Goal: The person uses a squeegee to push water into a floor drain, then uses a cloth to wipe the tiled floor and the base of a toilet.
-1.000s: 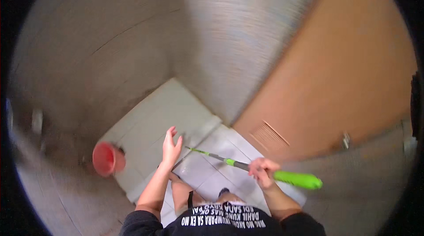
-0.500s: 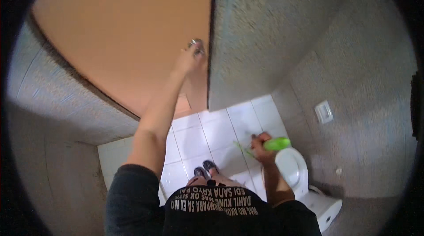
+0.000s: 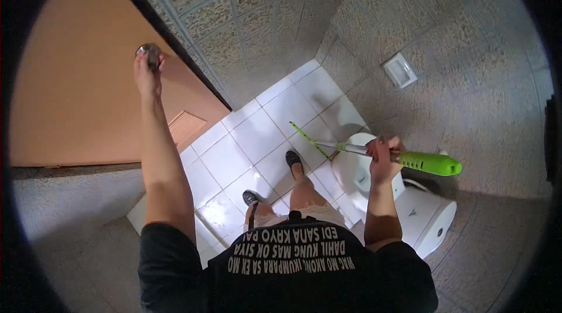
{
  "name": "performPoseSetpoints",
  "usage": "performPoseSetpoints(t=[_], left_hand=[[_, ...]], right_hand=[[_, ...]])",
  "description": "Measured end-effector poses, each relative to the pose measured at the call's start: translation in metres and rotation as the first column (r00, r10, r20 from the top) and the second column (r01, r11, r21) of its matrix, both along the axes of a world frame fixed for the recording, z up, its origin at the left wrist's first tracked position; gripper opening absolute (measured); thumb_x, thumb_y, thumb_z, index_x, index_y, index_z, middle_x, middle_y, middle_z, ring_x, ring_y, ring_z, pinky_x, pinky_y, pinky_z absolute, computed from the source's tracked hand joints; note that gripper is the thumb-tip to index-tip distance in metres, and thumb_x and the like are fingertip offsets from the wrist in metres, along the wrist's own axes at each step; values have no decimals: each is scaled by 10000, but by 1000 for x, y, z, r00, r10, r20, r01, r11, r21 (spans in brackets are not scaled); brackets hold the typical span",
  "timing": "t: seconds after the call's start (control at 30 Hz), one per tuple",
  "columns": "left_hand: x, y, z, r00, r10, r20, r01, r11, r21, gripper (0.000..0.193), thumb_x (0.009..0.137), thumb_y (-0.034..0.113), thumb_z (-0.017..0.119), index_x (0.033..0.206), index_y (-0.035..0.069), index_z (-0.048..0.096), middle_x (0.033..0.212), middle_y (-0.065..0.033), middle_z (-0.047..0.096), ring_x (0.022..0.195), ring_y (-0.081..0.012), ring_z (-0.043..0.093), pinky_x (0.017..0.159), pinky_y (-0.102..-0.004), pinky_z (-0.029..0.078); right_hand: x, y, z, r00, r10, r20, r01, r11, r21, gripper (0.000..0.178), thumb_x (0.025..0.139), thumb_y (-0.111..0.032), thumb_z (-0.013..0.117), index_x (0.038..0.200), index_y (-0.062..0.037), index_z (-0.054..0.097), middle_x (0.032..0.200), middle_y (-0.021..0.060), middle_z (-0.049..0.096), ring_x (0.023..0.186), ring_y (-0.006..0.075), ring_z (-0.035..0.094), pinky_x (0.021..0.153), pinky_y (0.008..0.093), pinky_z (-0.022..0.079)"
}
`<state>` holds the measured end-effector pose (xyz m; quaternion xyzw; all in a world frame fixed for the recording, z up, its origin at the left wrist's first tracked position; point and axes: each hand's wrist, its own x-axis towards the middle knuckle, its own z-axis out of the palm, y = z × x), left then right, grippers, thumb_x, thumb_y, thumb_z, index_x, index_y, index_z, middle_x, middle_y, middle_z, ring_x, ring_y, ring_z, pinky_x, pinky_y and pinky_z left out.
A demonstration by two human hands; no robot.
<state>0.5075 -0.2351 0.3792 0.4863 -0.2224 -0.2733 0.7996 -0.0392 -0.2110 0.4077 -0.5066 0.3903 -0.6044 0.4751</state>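
1. Nearest of all, a black shirt with pale lettering fills the bottom, its dark sleeves to either side, and pale frayed shorts show just beyond its hem.
2. Over on the right, the right hand has its fingers wrapped snugly around a long-handled tool, gripping just below the chunky green handle, which points off to the right!
3. Follow the pale shaft leftward: it crosses over the toilet's edge and meets a thin green blade, slanting above the floor ahead of the feet; whether it touches the tiles, I cannot tell.
4. Beneath that right forearm sits the white toilet, its tank farther right, partly hidden by the arm.
5. Down below, two dark shoes stand apart on white floor tiles, light glinting off the surface.
6. Now to the left, arm stretched right out: the left hand has its fingers closed around a metal doorknob.
7. Behind it rises the orange-brown door, a slatted vent low down beside the forearm.
8. Farther back, rough grey block walls meet in a corner, and a white rectangular fixture is set into the right-hand one.
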Motion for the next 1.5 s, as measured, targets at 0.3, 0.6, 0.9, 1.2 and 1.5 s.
performPoseSetpoints(t=[0.3,0.6,0.9,1.2,1.5], left_hand=[[-129,219,-4,774,71,629,-412,810,416,207,840,97,576,1017,30,492,982,-50,480,865,-125,470,755,-292,449],[-300,470,-108,431,765,-479,-778,584,231,579,843,543,432,1253,134,453,1285,-20,461,1143,-242,439,976,-515,282],[-262,598,-199,72,992,-108,-869,116,481,419,898,372,415,1216,102,453,1278,-57,457,1158,-202,409,945,-412,301],[-253,587,-347,-348,755,-556,-392,421,818,434,821,486,448,981,91,528,948,-141,518,741,-254,513,715,-427,412],[26,274,-306,915,271,-299,63,634,771,263,841,203,575,1029,20,577,870,-41,605,805,-121,560,713,-257,446]], right_hand=[[42,-101,-16,789,488,-373,-523,852,10,162,794,-49,617,659,-44,528,549,53,520,484,136,505,462,272,389],[147,-113,-63,533,726,-434,-704,665,248,188,816,-31,612,675,-57,490,643,16,518,554,82,495,511,243,434],[318,-20,-85,20,780,-625,-930,244,275,325,801,-185,646,560,-48,476,524,114,475,464,238,466,449,358,335],[412,-16,-99,207,688,-696,-950,310,24,293,782,-139,664,574,-39,483,468,37,462,422,103,408,407,289,333],[481,-81,-120,372,695,-615,-838,536,98,299,746,-142,699,559,-70,477,496,59,488,424,153,463,414,286,361]])
